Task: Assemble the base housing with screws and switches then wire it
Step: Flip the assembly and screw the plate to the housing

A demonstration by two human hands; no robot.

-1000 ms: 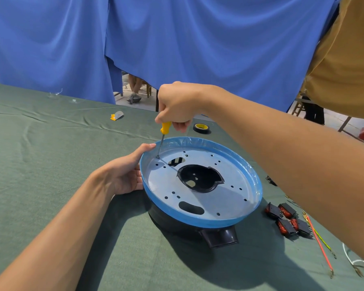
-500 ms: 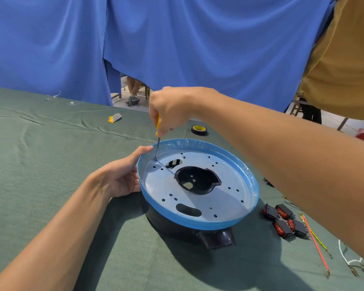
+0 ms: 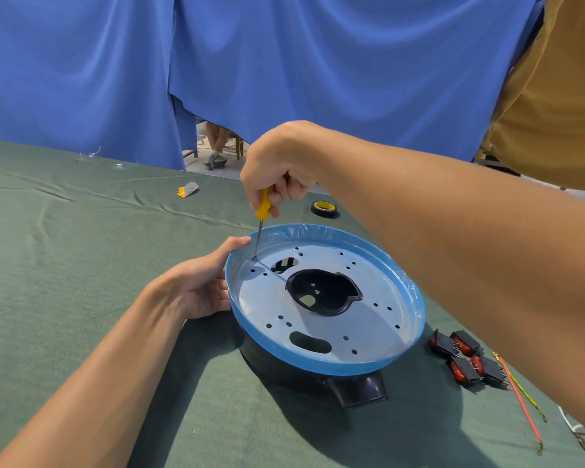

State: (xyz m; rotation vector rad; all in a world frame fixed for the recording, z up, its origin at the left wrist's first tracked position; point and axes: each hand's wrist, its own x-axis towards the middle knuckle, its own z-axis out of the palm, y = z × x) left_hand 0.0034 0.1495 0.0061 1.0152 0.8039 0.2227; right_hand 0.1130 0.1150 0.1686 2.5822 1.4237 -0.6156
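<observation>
**Screwdriver [image 3: 262,209] at the far-left edge of the base housing [image 3: 318,363]**

The green counter [image 3: 65,265] shows wide free cloth left of the base housing and in front of it. The housing stands with its blue rim up and its black spout toward the viewer. The left hand [image 3: 196,292] holds its left edge in a curled grip, thumb on the rim. The right hand [image 3: 277,170] has its grip closed round the yellow handle, with the tip in a hole just inside the rim. Black switches [image 3: 463,359] lie near the right side, and a tape roll [image 3: 324,209] lies behind.
</observation>
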